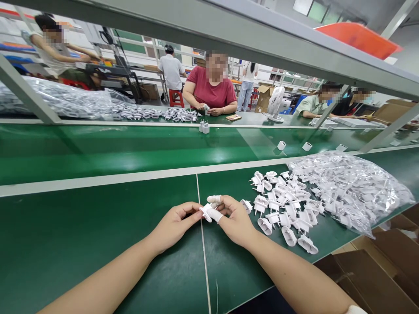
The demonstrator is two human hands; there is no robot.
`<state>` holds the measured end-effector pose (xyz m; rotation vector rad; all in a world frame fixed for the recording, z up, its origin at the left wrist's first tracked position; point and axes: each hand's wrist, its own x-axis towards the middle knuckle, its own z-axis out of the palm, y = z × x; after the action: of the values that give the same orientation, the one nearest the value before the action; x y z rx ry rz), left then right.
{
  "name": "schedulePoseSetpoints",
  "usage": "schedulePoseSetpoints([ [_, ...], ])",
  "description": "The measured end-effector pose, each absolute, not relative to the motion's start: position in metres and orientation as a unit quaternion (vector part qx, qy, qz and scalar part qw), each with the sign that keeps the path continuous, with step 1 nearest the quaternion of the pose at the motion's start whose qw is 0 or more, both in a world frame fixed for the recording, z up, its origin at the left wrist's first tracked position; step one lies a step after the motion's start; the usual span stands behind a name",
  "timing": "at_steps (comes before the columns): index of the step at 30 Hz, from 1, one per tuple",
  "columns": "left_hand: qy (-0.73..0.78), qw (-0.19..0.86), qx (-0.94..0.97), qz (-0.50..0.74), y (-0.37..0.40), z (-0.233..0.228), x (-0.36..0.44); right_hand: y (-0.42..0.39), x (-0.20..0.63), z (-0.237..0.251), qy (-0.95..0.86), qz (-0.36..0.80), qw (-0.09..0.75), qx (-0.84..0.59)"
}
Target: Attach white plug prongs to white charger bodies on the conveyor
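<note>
Between my two hands, above the green table, is a small white plastic plug part [206, 212]. My left hand [176, 222] pinches its left side between thumb and fingertips. My right hand [234, 218], with white finger cots on thumb and index finger, grips the same piece from the right. The fingers cover part of it. Just right of my right hand lies a loose pile of similar white plug parts [290, 205], several with pins showing. Beyond the pile, a clear plastic bag [363, 187] holds many more of them.
A green conveyor belt [114, 148] runs across in front, carrying white adapters [204, 127] and single white blocks [281, 145]. A metal frame beam [229, 39] crosses overhead. Cardboard boxes [366, 270] stand below the table at right. A person in red [212, 91] works opposite, near a white fan [276, 104].
</note>
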<state>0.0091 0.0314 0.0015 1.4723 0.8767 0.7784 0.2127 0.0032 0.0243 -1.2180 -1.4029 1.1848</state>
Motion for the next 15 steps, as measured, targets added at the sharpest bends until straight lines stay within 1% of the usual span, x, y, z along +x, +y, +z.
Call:
schedulePoseSetpoints([
  [15, 0.389, 0.578, 0.632, 0.338, 0.0311, 0.0076, 0.0124, 0.0047, 0.2117, 0.0232, -0.566, 0.489, 0.445, -0.491],
])
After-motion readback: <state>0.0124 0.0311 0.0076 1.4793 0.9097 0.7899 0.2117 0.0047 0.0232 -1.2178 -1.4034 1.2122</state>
